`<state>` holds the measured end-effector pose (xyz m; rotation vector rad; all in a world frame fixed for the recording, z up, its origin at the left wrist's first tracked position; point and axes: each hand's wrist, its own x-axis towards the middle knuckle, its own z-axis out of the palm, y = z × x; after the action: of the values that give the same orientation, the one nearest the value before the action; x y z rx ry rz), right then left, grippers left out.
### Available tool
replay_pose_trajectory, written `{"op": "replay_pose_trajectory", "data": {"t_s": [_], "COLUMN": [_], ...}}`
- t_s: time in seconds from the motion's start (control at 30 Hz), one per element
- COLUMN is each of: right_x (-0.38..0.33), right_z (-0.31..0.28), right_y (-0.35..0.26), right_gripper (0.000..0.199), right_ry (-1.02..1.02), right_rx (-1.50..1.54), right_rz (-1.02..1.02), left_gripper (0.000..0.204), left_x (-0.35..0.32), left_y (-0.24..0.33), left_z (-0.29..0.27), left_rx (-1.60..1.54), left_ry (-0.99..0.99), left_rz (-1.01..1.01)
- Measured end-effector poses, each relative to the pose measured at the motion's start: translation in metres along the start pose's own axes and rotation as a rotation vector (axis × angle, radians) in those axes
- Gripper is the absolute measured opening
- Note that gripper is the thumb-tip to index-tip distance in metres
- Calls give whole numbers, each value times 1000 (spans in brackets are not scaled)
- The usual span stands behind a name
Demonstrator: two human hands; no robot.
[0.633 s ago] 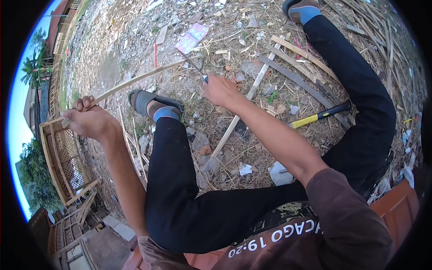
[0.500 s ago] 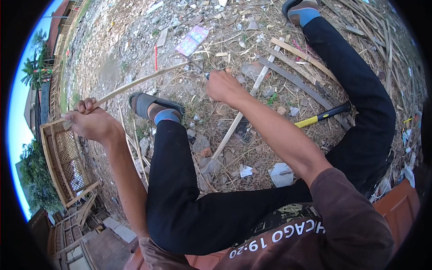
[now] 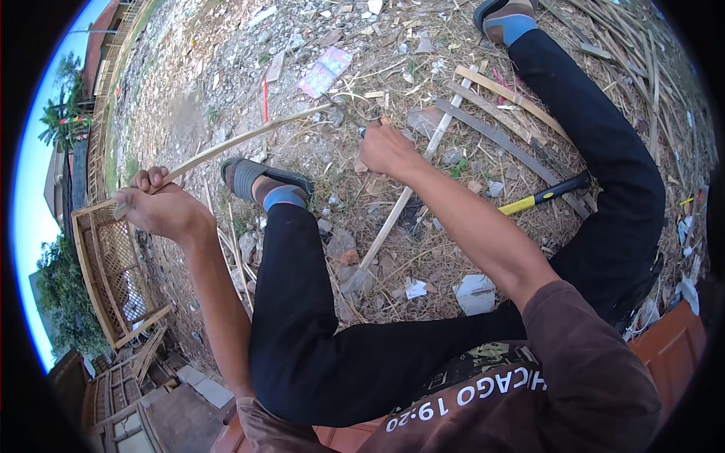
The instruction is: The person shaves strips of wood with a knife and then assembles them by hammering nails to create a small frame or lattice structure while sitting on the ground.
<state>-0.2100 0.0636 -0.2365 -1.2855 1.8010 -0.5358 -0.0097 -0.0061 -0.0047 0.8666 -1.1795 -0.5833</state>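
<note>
Strip of narrow, pale wood (image 3: 242, 137) hung slightly bowed at ten o'clock, its ends toward nine and just short of twelve. Left hand (image 3: 168, 209) had its grip clenched round the nine-o'clock end; right hand (image 3: 388, 149), between twelve and one, grasped a dark-handled, thin-bladed tool (image 3: 345, 113), blade at the strip's far end, contact uncertain. Wood looked light, springy, dry rather than slippery, perhaps apt to splinter; best held, I judged, at the end away from the blade. Surface: rough ground (image 3: 356, 190), stones, straw, scraps. Yellow-and-black tool handle (image 3: 545, 192) between two and three; weathered stick pile (image 3: 638, 72) near two. Open air; wooden lattice panel (image 3: 113, 272) between eight and nine.
</note>
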Motion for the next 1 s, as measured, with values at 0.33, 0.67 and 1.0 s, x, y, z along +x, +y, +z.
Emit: {"op": "replay_pose_trajectory", "data": {"t_s": [0.33, 0.67, 1.0], "right_x": [-8, -60, -28], "right_z": [-4, -12, 22], "right_y": [5, -36, -5], "right_gripper": [39, 33, 33], "right_ry": [-21, 30, 81], "right_rx": [-13, 243, 219], "right_rz": [-4, -261, -58], "left_gripper": [30, 31, 26], "left_x": [0, -2, -12], "left_y": [5, 7, 8], "left_z": [-5, -2, 7], "left_rx": [-2, -7, -6], "left_ry": [23, 29, 5], "left_rz": [18, 25, -50]}}
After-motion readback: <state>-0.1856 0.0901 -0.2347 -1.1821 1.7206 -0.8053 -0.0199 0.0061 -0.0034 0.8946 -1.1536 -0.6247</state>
